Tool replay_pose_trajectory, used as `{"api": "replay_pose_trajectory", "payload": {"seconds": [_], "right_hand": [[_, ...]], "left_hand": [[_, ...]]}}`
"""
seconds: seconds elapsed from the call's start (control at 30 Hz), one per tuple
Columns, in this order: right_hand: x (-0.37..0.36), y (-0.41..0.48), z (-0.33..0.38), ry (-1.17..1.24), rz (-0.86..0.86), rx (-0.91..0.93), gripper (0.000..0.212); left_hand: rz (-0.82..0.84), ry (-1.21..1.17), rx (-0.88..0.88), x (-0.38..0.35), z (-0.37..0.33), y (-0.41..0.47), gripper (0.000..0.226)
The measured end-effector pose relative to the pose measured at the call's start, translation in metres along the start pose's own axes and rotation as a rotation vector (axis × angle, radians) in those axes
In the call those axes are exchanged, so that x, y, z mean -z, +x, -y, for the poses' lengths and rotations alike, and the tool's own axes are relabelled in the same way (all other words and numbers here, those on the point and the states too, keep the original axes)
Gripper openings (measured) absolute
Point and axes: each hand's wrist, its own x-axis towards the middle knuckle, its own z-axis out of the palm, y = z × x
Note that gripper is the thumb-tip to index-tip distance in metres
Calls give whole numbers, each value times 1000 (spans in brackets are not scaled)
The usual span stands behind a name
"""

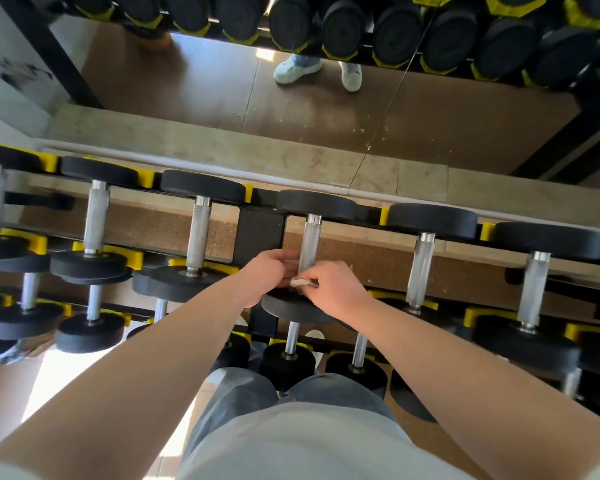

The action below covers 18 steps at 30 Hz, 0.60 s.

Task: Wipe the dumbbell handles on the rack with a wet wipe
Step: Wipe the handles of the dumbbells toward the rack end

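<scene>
The near end of the dumbbell handle [309, 242] is hidden behind both hands, and only a small crumpled scrap of the wet wipe [299, 282] shows between them. The right hand [338, 289] pinches that scrap at the handle's base; the left hand [265, 275] curls toward the same spot, but what it grasps cannot be told. The handle lies on the top tier of the rack [258, 233], its long axis running away from the person between two black plates [317, 204]
</scene>
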Motion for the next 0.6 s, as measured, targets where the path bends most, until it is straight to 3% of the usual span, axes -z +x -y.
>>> {"api": "replay_pose_trajectory", "payload": {"seconds": [0.1,0.27,0.37,0.5,0.6], "right_hand": [[9,7,-2,-50,-38,56,24],[25,26,-3,241,-487,-157,29],[16,17,-5,276,-385,-188,13],[-3,-8,-23,117,-15,-232,12],[-6,-5,-26,233,-42,-276,10]], "left_hand": [[-18,17,-4,0,-1,0,42],[-15,-10,11,-4,-5,-4,43],[-17,-36,28,-3,-4,-2,42],[29,76,-32,1,2,5,41],[38,119,-37,2,3,10,39]]}}
